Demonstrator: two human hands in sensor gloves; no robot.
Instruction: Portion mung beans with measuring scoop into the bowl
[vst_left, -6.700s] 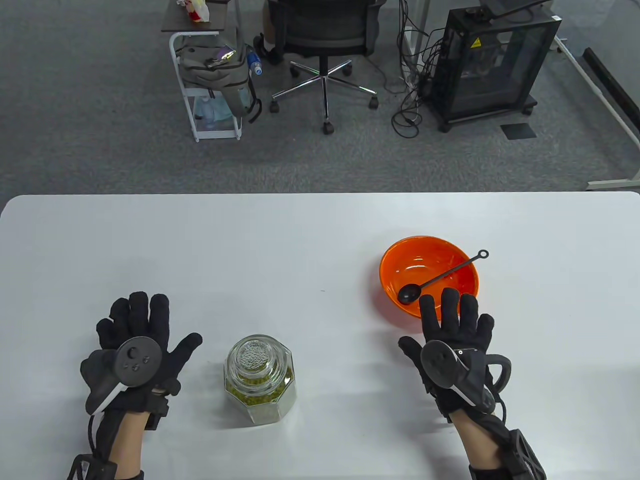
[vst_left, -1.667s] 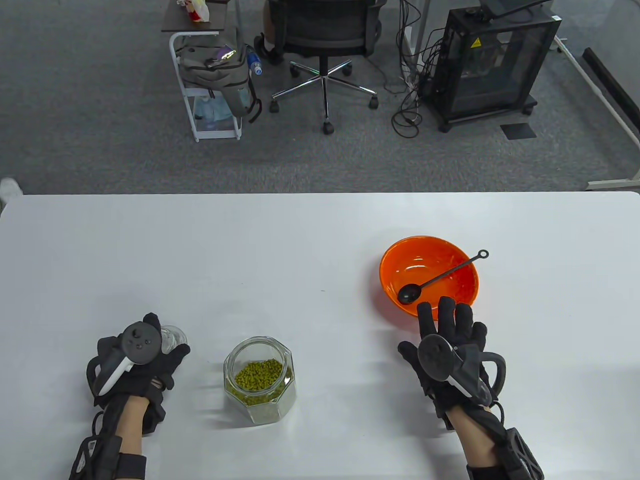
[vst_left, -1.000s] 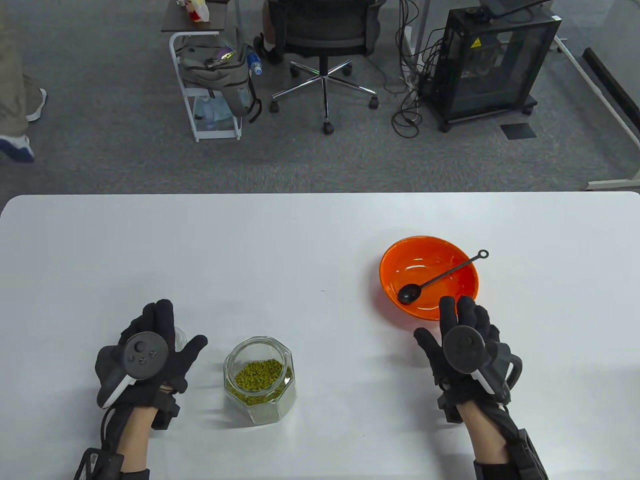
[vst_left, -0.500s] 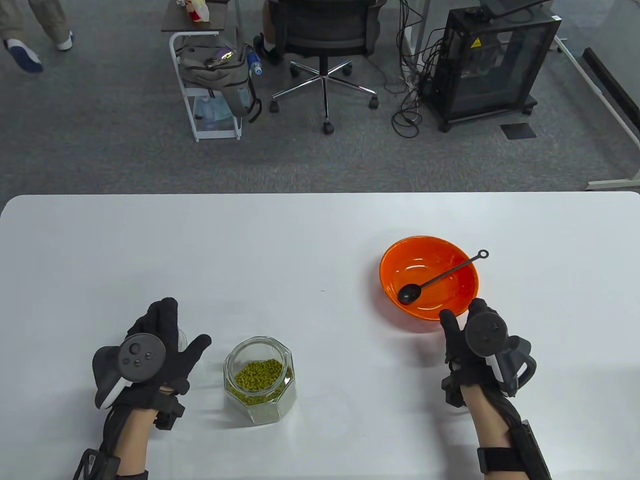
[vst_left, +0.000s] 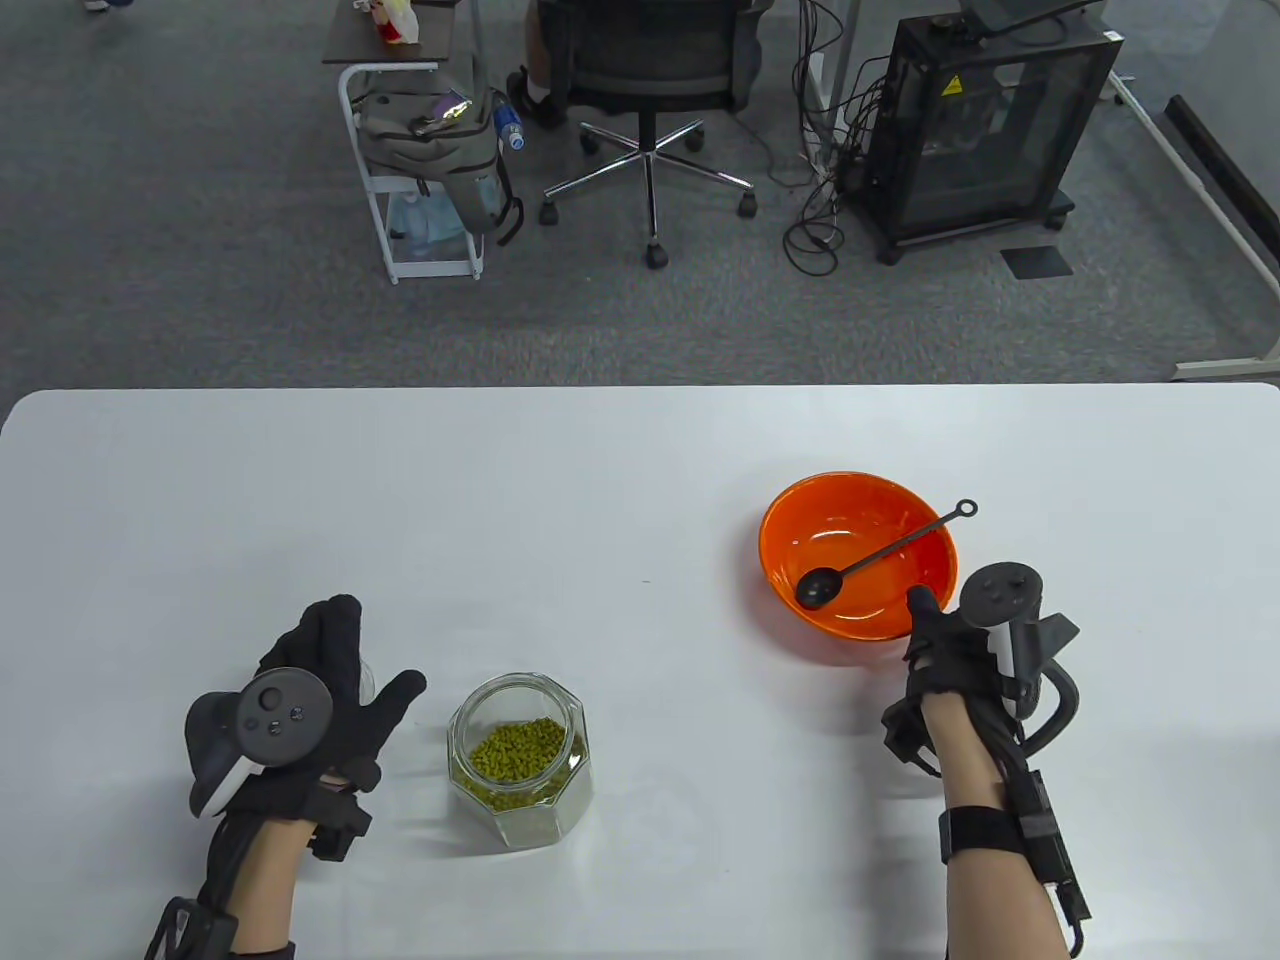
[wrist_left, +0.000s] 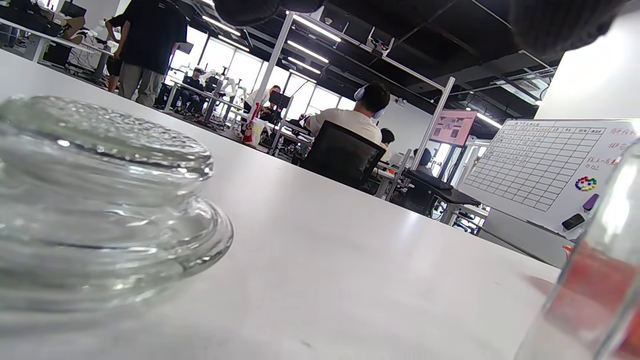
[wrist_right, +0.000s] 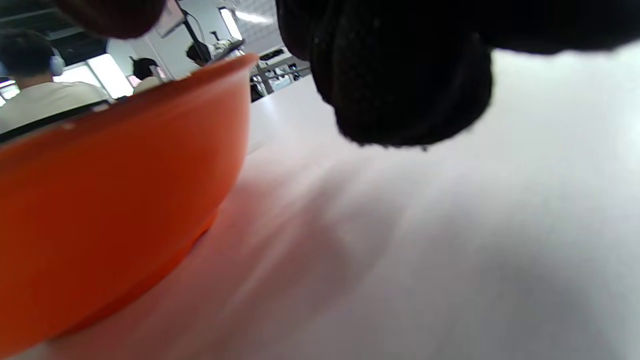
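Observation:
An orange bowl (vst_left: 860, 500) stands right of centre with the black measuring scoop (vst_left: 880, 555) lying in it, handle resting over the far right rim. An open glass jar (vst_left: 520, 760) of green mung beans (vst_left: 515, 750) stands near the front. Its glass lid (vst_left: 366, 680) lies on the table to the jar's left, mostly hidden under my left hand (vst_left: 355, 655), whose fingers are straight and hold nothing. The lid (wrist_left: 95, 200) fills the left of the left wrist view. My right hand (vst_left: 950, 610) is turned on its side at the bowl's near right rim, holding nothing, thumb by the rim. Bowl wall (wrist_right: 110, 200) looms beside its fingers (wrist_right: 400, 85).
The white table (vst_left: 640, 470) stretches wide behind the bowl and jar. Beyond its far edge are an office chair (vst_left: 650, 60), a small cart with a bag (vst_left: 425, 140) and a black cabinet (vst_left: 985, 120) on the floor.
My right hand slid right and forward and rolled onto its side beside the bowl. The left hand let go of the lid on the table and stays over it.

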